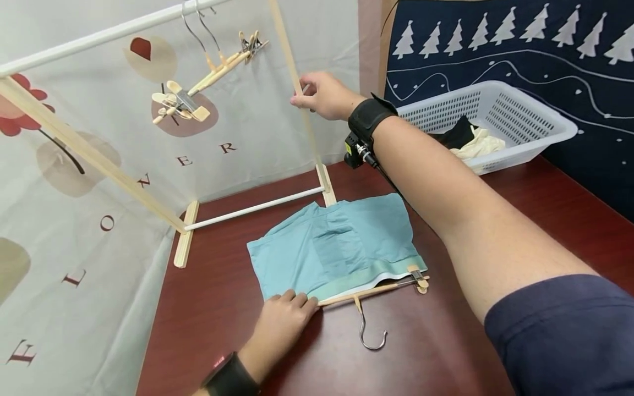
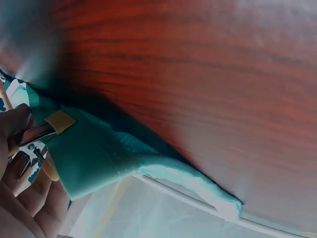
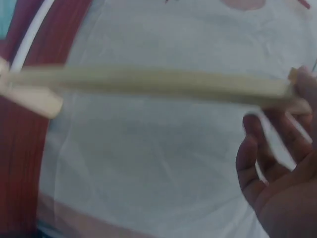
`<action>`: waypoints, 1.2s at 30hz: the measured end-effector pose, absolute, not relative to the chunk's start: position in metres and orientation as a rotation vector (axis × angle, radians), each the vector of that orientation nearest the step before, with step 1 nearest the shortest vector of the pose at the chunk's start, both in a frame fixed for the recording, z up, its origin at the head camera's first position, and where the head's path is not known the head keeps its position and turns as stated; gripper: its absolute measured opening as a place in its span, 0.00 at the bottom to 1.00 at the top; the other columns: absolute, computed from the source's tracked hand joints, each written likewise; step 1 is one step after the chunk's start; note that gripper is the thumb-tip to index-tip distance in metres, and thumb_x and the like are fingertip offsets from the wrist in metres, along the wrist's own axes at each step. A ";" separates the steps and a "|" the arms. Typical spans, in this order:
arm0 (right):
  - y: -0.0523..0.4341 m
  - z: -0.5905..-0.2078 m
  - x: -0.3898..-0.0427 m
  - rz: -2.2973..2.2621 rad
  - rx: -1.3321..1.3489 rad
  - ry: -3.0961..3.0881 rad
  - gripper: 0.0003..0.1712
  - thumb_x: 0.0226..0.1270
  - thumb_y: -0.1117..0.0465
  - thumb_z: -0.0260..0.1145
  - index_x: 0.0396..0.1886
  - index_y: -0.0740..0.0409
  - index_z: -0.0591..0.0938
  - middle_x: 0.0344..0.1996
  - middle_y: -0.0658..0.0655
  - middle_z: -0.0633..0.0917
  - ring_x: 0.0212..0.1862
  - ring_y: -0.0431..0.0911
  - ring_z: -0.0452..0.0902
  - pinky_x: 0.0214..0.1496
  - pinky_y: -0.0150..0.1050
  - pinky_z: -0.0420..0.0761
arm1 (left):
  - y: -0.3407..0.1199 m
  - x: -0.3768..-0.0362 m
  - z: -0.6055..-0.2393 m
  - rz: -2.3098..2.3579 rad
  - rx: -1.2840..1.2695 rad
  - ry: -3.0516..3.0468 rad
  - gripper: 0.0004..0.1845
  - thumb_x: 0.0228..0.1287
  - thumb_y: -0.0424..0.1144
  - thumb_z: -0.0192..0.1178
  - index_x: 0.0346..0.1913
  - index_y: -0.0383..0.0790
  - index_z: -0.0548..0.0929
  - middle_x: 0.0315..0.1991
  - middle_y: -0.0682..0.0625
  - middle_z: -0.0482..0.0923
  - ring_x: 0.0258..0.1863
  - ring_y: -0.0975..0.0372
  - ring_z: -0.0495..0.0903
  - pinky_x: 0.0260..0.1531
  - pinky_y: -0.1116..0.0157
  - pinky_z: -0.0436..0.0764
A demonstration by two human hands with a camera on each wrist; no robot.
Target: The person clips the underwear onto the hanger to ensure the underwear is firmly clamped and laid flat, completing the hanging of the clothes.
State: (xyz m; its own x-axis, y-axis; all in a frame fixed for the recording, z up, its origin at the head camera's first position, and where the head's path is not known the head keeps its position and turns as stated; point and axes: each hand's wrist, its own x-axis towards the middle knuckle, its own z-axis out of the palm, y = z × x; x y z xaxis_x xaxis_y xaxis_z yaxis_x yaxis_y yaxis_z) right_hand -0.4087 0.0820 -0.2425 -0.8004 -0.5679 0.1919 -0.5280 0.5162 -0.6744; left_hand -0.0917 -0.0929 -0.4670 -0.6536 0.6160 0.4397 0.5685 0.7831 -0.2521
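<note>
1. Risk: tipping or sliding of the light rack (image 1: pixel 302 93) under a sideways pull on its upright; slipping of the shorts (image 1: pixel 337 245) from the hanger (image 1: pixel 371 291) clips if lifted by one end.
2. Left hand (image 1: pixel 284 319): pinching the hanger's left clip at the waistband, shorts flat on the table (image 1: pixel 238 330).
3. Right hand (image 1: pixel 324 96): raised well away from the shorts, fingers curled round the upright.
</note>
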 end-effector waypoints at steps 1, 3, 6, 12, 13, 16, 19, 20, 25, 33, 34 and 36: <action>0.083 -0.243 -0.409 -1.168 -0.997 2.696 0.22 0.76 0.48 0.59 0.59 0.57 0.76 0.50 0.59 0.84 0.47 0.46 0.78 0.50 0.37 0.75 | -0.094 -0.092 -0.466 0.125 -0.883 -2.453 0.03 0.59 0.41 0.67 0.30 0.47 0.84 0.21 0.56 0.79 0.18 0.64 0.70 0.13 0.70 0.68; 0.084 -0.242 -0.410 -1.167 -1.031 2.712 0.23 0.76 0.49 0.59 0.61 0.57 0.76 0.48 0.58 0.84 0.44 0.46 0.78 0.48 0.36 0.74 | -0.098 -0.094 -0.463 0.127 -0.878 -2.439 0.02 0.57 0.38 0.69 0.32 0.46 0.85 0.22 0.56 0.81 0.18 0.64 0.72 0.11 0.69 0.70; 0.085 -0.241 -0.411 -1.151 -1.042 2.737 0.24 0.75 0.48 0.59 0.62 0.58 0.76 0.49 0.59 0.84 0.45 0.48 0.78 0.47 0.36 0.75 | -0.112 -0.098 -0.454 0.104 -0.859 -2.440 0.05 0.57 0.35 0.66 0.37 0.47 0.87 0.24 0.57 0.84 0.18 0.63 0.74 0.09 0.68 0.68; 0.081 -0.245 -0.412 -1.201 -1.039 2.699 0.21 0.75 0.49 0.60 0.57 0.59 0.77 0.45 0.58 0.83 0.48 0.48 0.78 0.47 0.35 0.77 | -0.161 -0.107 -0.418 -0.057 -0.777 -2.543 0.02 0.58 0.41 0.69 0.34 0.50 0.89 0.23 0.59 0.84 0.20 0.65 0.79 0.12 0.68 0.69; 0.081 -0.246 -0.413 -1.209 -1.040 2.692 0.21 0.75 0.49 0.60 0.57 0.59 0.76 0.44 0.57 0.83 0.48 0.48 0.78 0.48 0.35 0.78 | -0.171 -0.109 -0.408 -0.085 -0.755 -2.584 0.01 0.57 0.41 0.71 0.32 0.50 0.89 0.23 0.60 0.83 0.20 0.66 0.79 0.14 0.68 0.71; 0.081 -0.248 -0.414 -1.209 -1.033 2.685 0.21 0.75 0.49 0.60 0.57 0.58 0.76 0.42 0.55 0.83 0.49 0.49 0.78 0.47 0.35 0.78 | -0.205 -0.112 -0.378 -0.205 -0.651 -2.763 0.01 0.60 0.39 0.71 0.31 0.49 0.89 0.22 0.62 0.81 0.21 0.71 0.76 0.21 0.68 0.75; 0.083 -0.249 -0.414 -1.213 -1.023 2.672 0.22 0.74 0.48 0.60 0.59 0.57 0.76 0.42 0.54 0.82 0.51 0.52 0.78 0.47 0.36 0.79 | -0.244 -0.113 -0.350 -0.356 -0.480 -2.913 0.03 0.66 0.37 0.66 0.36 0.44 0.89 0.20 0.60 0.76 0.19 0.74 0.68 0.20 0.69 0.71; 0.083 -0.249 -0.414 -1.209 -1.016 2.676 0.24 0.74 0.48 0.60 0.61 0.57 0.76 0.42 0.53 0.81 0.51 0.51 0.78 0.47 0.35 0.79 | -0.257 -0.114 -0.340 -0.367 -0.429 -2.929 0.05 0.68 0.37 0.64 0.39 0.42 0.89 0.20 0.59 0.77 0.19 0.74 0.68 0.20 0.68 0.71; 0.087 -0.249 -0.413 -1.216 -1.003 2.696 0.26 0.74 0.47 0.60 0.63 0.58 0.74 0.42 0.52 0.80 0.48 0.49 0.78 0.46 0.36 0.78 | -0.313 -0.125 -0.291 -0.298 -0.148 -2.906 0.14 0.73 0.41 0.59 0.45 0.31 0.88 0.18 0.51 0.77 0.17 0.71 0.65 0.17 0.67 0.66; 0.086 -0.250 -0.411 -1.172 -0.975 2.741 0.29 0.74 0.45 0.60 0.66 0.57 0.73 0.47 0.56 0.82 0.45 0.49 0.79 0.45 0.35 0.79 | -0.352 -0.143 -0.221 -0.350 0.255 -2.791 0.16 0.77 0.50 0.50 0.39 0.55 0.88 0.15 0.61 0.70 0.15 0.67 0.63 0.13 0.68 0.65; 0.085 -0.250 -0.411 -1.169 -0.970 2.745 0.29 0.74 0.45 0.60 0.66 0.56 0.73 0.47 0.56 0.82 0.46 0.49 0.79 0.45 0.35 0.79 | -0.360 -0.147 -0.215 -0.427 0.284 -2.762 0.15 0.77 0.49 0.50 0.35 0.62 0.85 0.15 0.65 0.70 0.14 0.68 0.64 0.12 0.70 0.66; 0.083 -0.250 -0.410 -1.168 -0.967 2.750 0.28 0.74 0.45 0.60 0.64 0.55 0.74 0.46 0.55 0.82 0.46 0.50 0.80 0.45 0.35 0.80 | -0.380 -0.159 -0.206 -0.595 0.340 -2.702 0.16 0.77 0.49 0.49 0.29 0.72 0.78 0.15 0.73 0.68 0.13 0.71 0.66 0.11 0.72 0.68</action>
State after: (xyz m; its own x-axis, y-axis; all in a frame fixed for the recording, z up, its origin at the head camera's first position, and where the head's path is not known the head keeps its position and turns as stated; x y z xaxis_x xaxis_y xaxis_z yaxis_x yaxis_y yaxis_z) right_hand -0.4098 0.0832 -0.2495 -0.8105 -0.5395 0.2280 -0.5386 0.5337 -0.6520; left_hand -0.1587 -0.3800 -0.2060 -0.9092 -0.3030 0.2854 -0.1550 0.8828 0.4435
